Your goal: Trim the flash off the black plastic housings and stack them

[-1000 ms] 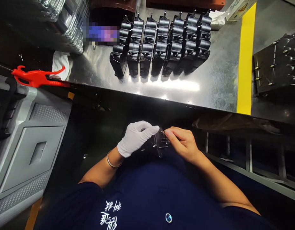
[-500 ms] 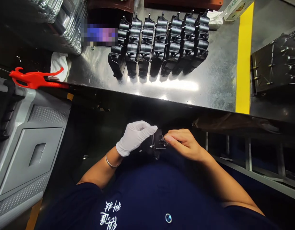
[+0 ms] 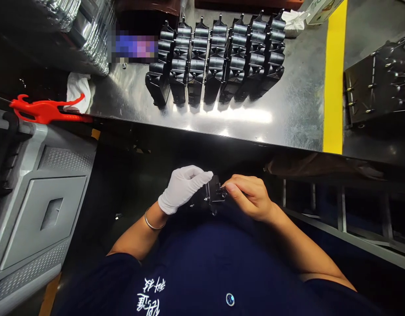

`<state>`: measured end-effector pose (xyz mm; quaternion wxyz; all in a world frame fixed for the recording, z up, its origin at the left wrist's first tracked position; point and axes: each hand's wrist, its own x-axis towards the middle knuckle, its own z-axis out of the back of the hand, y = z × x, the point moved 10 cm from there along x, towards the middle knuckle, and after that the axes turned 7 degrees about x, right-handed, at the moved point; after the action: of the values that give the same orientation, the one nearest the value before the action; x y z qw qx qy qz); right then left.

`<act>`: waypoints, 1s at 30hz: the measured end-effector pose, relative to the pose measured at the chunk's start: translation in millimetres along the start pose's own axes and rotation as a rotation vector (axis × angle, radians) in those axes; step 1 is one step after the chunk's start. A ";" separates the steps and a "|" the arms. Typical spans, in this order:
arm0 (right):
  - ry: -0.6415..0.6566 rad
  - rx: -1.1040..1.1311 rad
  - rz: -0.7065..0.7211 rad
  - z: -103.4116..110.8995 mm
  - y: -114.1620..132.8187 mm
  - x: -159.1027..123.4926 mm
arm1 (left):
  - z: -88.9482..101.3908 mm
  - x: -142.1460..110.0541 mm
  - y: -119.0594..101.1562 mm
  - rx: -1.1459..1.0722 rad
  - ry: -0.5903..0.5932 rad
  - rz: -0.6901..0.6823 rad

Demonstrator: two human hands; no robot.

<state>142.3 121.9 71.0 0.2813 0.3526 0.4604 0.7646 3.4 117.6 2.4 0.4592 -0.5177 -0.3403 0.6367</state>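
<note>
My left hand (image 3: 185, 188), in a white glove, grips a black plastic part (image 3: 216, 191) in front of my body. Thin metal pins and a small round fitting show on this part, though much of it blends into the dark background. On its right side, my bare right hand (image 3: 250, 195) pinches with thumb and forefinger. Between those fingertips is something thin and small, too fine to name, close to the round fitting. Several similar black plastic parts (image 3: 195, 66) stand in rows on the metal table beyond my hands.
The metal table (image 3: 301, 105) has a yellow stripe (image 3: 334, 79) across it. More black parts with pins (image 3: 376, 83) lie right of the stripe. A red air gun (image 3: 46, 110) hangs over the left edge, near a white cloth (image 3: 77, 90). A grey plastic cabinet (image 3: 41, 219) stands left.
The black part and both hands stay nearly in place. My right fingertips have shifted slightly left along the part's right side. The whole view has moved a little.
</note>
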 end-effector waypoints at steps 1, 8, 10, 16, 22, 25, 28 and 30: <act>0.007 -0.007 0.002 -0.8 0.2 0.0 | -0.4 -0.1 0.2 -0.004 -0.002 0.003; 0.206 0.185 -0.112 -9.6 -12.1 -6.0 | -4.6 -3.4 -2.1 -0.032 0.027 0.008; 0.353 0.342 -0.166 -18.8 -13.6 -12.2 | -7.9 -4.2 -7.2 -0.016 0.075 -0.029; 0.208 0.092 -0.045 -5.3 -5.9 -8.2 | 0.4 -2.4 -21.4 0.078 0.041 -0.166; 0.213 -0.106 0.028 -17.8 -2.0 -8.4 | -5.3 -3.8 -21.4 0.102 0.074 -0.172; 0.181 -0.184 0.028 -15.0 -4.2 -9.0 | -5.0 -2.7 -13.1 0.089 0.039 -0.108; 0.104 -0.291 0.043 -8.2 -4.9 -8.5 | -1.3 -1.5 -3.0 0.045 -0.041 -0.023; 0.067 -0.344 0.069 -6.4 -3.2 -8.0 | 1.2 -1.5 1.6 0.021 -0.092 0.022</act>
<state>142.3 114.0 63.8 0.2956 0.2892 0.3197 0.8525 1.9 115.8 1.7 0.4413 -0.4867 -0.3488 0.6684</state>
